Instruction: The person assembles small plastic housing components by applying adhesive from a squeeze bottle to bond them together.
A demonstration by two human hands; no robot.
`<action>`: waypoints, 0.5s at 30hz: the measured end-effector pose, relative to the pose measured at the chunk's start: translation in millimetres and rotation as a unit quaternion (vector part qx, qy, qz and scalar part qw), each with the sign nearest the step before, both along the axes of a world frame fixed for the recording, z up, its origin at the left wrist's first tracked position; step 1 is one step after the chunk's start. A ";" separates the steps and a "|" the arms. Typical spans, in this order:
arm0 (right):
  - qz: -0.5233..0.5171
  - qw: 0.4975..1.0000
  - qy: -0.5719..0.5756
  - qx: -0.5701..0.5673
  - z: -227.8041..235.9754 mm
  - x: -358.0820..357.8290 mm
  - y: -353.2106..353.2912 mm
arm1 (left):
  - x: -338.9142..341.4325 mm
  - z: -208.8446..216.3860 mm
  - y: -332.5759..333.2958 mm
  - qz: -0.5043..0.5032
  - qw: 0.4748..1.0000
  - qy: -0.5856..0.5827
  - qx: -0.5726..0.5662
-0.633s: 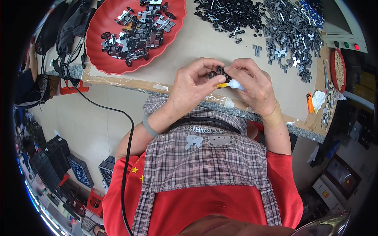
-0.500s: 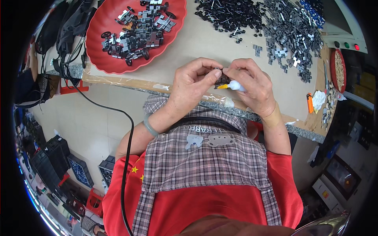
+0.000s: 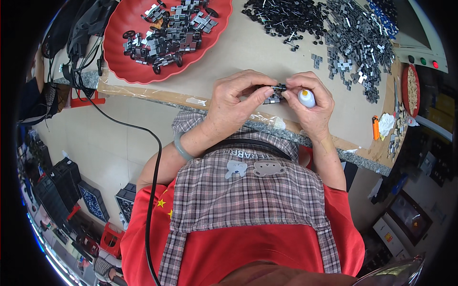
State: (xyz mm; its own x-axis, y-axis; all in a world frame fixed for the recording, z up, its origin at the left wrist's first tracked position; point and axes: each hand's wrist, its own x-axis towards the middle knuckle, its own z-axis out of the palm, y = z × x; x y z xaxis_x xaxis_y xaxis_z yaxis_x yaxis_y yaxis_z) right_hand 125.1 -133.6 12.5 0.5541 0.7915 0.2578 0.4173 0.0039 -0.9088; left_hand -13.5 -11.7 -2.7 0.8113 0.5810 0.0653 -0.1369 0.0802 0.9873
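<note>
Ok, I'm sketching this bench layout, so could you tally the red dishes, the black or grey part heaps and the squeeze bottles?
Red dishes: 2 (large scalloped tray, smaller oval dish)
Part heaps: 2 (black wheel-and-pin heap, grey flat-part heap)
Squeeze bottles: 1 (yellow-tipped white squeeze bottle, in the right hand)
Total: 5

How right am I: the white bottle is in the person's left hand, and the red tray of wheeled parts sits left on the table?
Not quite: the head view shows the white bottle in the right hand, not the left hand. The red tray of wheeled parts does sit left on the table.
</note>
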 end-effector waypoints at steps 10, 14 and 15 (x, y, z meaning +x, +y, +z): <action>0.035 0.992 0.112 -0.051 -3.5 2.0 -5.2 | -1.2 -4.6 -0.3 0.001 0.993 -0.007 0.120; 0.034 0.989 0.133 -0.056 -5.7 2.5 -4.2 | -0.3 -6.0 -2.0 0.018 0.989 -0.008 0.148; 0.034 0.989 0.130 -0.057 -5.9 2.4 -3.4 | 0.9 -7.2 -1.5 0.017 0.989 -0.008 0.147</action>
State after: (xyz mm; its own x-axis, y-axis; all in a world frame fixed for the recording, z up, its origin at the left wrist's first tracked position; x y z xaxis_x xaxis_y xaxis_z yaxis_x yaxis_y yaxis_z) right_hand 127.5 -137.0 6.7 0.5348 0.8447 0.0208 0.1719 -0.0847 -0.9815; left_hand -12.6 -13.2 -10.0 0.7897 0.5611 0.2479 -0.1497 -0.2156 0.9649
